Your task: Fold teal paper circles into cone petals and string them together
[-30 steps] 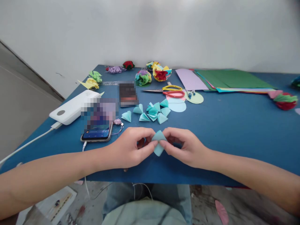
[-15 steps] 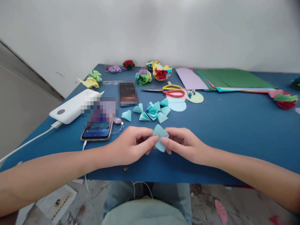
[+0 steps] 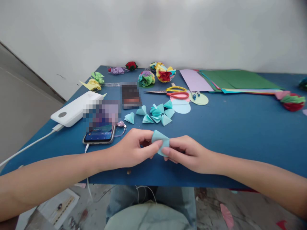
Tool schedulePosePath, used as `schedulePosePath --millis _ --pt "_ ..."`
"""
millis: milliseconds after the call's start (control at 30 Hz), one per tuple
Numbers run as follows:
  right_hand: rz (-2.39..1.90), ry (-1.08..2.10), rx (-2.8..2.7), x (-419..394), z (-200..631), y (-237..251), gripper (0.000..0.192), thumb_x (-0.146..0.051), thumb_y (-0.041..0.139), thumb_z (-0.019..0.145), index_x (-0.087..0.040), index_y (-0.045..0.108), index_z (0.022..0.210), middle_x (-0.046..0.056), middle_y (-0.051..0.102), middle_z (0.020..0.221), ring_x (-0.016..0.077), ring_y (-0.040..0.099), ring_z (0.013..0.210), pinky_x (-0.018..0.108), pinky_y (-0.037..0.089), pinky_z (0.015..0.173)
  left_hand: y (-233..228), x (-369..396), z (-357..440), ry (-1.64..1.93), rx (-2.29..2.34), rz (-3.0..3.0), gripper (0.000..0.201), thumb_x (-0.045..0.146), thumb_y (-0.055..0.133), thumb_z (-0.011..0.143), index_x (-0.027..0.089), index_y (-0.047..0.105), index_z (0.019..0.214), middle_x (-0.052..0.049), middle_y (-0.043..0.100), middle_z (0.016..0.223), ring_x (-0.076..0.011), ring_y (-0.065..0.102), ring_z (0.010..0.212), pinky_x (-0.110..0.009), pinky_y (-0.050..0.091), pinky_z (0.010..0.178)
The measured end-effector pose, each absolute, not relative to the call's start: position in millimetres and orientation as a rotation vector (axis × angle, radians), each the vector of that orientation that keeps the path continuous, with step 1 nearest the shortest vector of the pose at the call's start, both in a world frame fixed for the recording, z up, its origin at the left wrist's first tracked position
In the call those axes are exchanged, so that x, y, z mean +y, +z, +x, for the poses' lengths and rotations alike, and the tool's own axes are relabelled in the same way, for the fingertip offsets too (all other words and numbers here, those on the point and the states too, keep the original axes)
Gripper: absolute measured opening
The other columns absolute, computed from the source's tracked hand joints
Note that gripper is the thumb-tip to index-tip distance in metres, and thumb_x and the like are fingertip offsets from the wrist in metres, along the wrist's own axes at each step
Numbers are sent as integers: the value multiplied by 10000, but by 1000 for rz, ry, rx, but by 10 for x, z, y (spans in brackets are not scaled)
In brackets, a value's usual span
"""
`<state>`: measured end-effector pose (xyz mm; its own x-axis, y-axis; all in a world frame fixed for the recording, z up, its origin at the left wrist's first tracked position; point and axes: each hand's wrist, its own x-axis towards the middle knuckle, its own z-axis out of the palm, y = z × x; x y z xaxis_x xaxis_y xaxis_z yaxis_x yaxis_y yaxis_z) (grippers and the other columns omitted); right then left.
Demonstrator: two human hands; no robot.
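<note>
Folded light-blue paper piece [image 3: 160, 141]: pinched between both hands, low over the near edge of the blue table [image 3: 240, 134]. Left hand [image 3: 134, 150]: thumb and fingertips closed on the piece's left side. Right hand [image 3: 189, 153]: fingertips closed on its right and lower edge. Most of the piece stands up above the pinch. Just beyond the hands: cluster of like folded blue pieces [image 3: 155, 114]. Farther beyond: scissors [image 3: 174, 92]. Left of the left hand: phone [image 3: 99, 135].
</note>
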<state>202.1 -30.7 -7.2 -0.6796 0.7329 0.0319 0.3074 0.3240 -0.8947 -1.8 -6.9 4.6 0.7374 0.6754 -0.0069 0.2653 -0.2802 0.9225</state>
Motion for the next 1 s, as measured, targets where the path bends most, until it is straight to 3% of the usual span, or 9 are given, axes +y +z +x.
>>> schedulePosePath --millis 233,533,733,900,1000 --pt "-911 1337 -2257 -305 2023 -37 269 -323 393 922 -147 537 778 -37 484 634 53 444 574 157 349 556 49 -58 -18 496 805 1912 384 364 370 920 121 555 687 17 524 594 -64 478 539 -165 363 502" --pt "-874 1350 -2266 -288 2007 -47 230 -293 388 928 -163 490 769 -43 481 668 47 436 605 146 343 576 57 -78 -20 517 790 1903 291 342 403 909 140 590 816 3 569 677 -74 511 578 -159 390 521" --pt "-860 1304 -2311 -305 2018 -33 232 -269 341 937 -165 471 776 -22 489 694 72 441 619 182 357 597 81 -97 -42 527 811 1847 284 324 431 895 130 615 802 -4 573 637 -80 522 539 -162 416 507" --pt "-816 1264 -2315 -345 2021 -5 232 -258 312 947 -173 477 808 -20 501 708 74 452 632 184 365 599 58 -89 -9 442 706 1695 249 333 457 882 122 589 865 -40 603 787 -101 551 658 -181 462 589" --pt "-768 1123 -2378 -353 2078 -28 233 -241 273 947 -180 481 862 -8 523 728 82 466 621 198 384 595 56 -71 7 458 741 1627 249 341 464 880 120 577 859 -23 582 721 -83 519 605 -175 445 564"
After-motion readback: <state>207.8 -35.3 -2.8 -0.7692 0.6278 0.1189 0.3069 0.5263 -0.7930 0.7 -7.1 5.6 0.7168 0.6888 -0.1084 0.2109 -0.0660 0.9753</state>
